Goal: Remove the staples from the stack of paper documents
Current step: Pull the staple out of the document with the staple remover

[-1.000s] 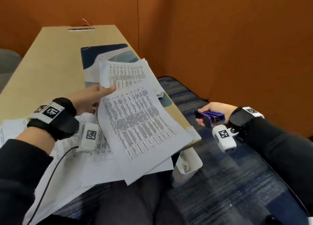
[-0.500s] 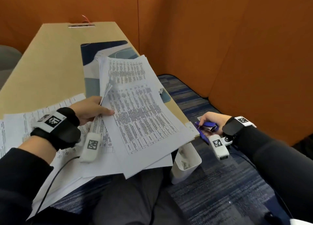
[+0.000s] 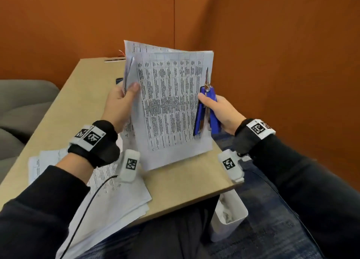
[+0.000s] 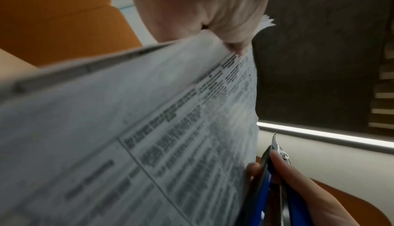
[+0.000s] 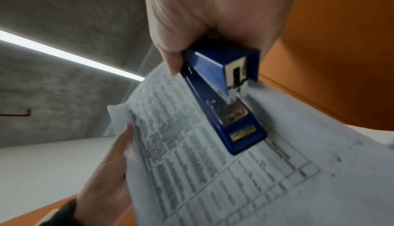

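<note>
A printed document point(image 3: 171, 103), several sheets covered in tables, is held upright in the air above the near end of a tan table point(image 3: 185, 182). The left hand point(image 3: 120, 105) pinches its left edge, thumb on the front page. The right hand point(image 3: 218, 110) grips a blue stapler point(image 3: 207, 112) lying against the right side of the page, its pointed metal remover tip aimed up. No staple can be made out. This looks like the step of lining the tool up on a fresh document. Next, the tip likely needs sliding under the staple, wherever it sits. More loose papers point(image 3: 109, 196) lie on the table's near left corner, and a small white bin point(image 3: 231, 216) sits below the table's edge.
</note>
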Demonstrator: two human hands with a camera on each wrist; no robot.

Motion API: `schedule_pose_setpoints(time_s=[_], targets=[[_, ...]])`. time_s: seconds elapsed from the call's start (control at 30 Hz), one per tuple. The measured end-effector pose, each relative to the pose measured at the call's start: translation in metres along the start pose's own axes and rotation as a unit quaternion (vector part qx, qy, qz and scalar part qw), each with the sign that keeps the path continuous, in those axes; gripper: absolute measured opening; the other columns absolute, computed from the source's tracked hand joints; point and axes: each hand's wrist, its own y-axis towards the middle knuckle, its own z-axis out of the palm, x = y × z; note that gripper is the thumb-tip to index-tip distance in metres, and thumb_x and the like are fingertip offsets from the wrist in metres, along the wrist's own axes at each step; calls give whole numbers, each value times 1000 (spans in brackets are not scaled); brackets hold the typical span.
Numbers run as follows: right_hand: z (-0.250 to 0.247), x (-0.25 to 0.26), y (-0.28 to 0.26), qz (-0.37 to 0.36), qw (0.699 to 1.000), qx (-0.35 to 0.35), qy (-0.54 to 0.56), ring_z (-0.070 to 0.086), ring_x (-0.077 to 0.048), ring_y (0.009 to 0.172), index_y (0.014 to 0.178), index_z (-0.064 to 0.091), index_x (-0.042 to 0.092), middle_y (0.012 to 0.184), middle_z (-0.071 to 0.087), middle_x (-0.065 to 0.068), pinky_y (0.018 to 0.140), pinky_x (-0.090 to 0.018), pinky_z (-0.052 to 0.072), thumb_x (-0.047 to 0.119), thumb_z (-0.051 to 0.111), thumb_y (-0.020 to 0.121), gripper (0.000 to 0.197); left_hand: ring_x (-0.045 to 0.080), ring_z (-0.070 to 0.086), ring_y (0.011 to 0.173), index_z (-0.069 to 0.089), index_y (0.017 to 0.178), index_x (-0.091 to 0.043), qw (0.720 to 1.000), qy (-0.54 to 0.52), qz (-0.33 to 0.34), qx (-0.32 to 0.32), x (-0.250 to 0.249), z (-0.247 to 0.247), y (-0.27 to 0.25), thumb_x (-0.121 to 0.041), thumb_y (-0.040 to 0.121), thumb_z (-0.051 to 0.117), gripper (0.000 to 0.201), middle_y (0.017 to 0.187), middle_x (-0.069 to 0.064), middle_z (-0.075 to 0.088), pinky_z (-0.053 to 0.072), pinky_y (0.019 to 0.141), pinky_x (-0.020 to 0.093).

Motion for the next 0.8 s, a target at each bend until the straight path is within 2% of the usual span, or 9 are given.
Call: schedule_pose_setpoints(time_s=[0.07, 0.17, 0.27, 0.37, 0.47, 0.53, 0.6, 0.73, 0.8], targets=[[9, 14, 6, -53, 998, -13, 23, 56, -23, 82, 91, 56, 15, 89, 58, -8, 80, -39, 49, 42, 58, 94, 27, -9, 61, 95, 57, 111, -24, 994, -19, 95, -44, -14, 1, 6, -21, 98, 51, 14, 99, -19, 67, 48, 86, 18], [15, 28, 9, -108, 993, -22, 32, 62, -17, 88, 98, 59, 19, 94, 64, -1, 86, -36, 52, 35, 55, 98, 17, -8, 56, 101, 54, 116, -24, 976, -3, 211, -57, -21, 0, 6, -24, 96, 50, 21, 107, -18, 61, 43, 89, 16], [16, 13, 9, -105, 994, -9, 8, 66, -16, 98, 111, 60, 18, 104, 68, 0, 93, -37, 52, 38, 57, 96, 25, -13, 50, 70, 62, 94, -25, 988, 38, 140, -56, -1, -2, -3, -48, 88, 51, 26, 76, -24, 55, 40, 70, 12], [20, -8, 1, -57, 998, -9, -8, 65, -9, 93, 117, 56, 17, 101, 66, 6, 88, -32, 48, 37, 55, 97, 28, -3, 54, 78, 57, 103, -35, 992, 58, 110, -36, 29, -9, -8, -51, 81, 50, 29, 88, -15, 59, 42, 79, 24], [21, -11, 4, -57, 998, -17, 3, 65, -19, 105, 122, 54, 18, 115, 67, -4, 96, -39, 50, 46, 59, 93, 40, 18, 47, 65, 44, 127, -37, 978, 46, 178, -100, 24, -9, -3, -32, 86, 47, 42, 82, 3, 53, 40, 64, 33], [21, -4, 7, -66, 997, -21, 19, 64, -22, 110, 125, 53, 19, 121, 66, -5, 101, -45, 49, 53, 61, 87, 52, 19, 42, 57, 33, 142, -27, 954, 85, 261, -119, 10, -5, 5, -9, 93, 43, 53, 88, -11, 56, 37, 54, 29], [22, 2, 10, -76, 996, -24, 34, 64, -19, 112, 130, 50, 18, 125, 65, -2, 101, -44, 49, 52, 62, 85, 58, 0, 56, 71, 24, 144, -36, 923, 131, 349, -100, 1, -2, 11, -3, 96, 40, 62, 119, -26, 52, 43, 61, 12], [25, 0, 12, -71, 995, -37, 57, 66, -20, 111, 128, 53, 20, 123, 67, -2, 101, -47, 50, 52, 65, 85, 55, 18, 52, 108, 19, 144, -49, 863, 179, 470, -46, 8, -3, 15, -40, 96, 44, 55, 128, 7, 44, 47, 88, 24], [27, -2, 12, -69, 995, -46, 54, 66, -21, 110, 125, 55, 22, 121, 68, -2, 100, -48, 50, 52, 63, 85, 51, 6, 38, 124, 14, 146, -46, 837, 222, 500, -1, 17, -2, 11, -51, 87, 53, 71, 131, 13, 37, 47, 84, 22]])
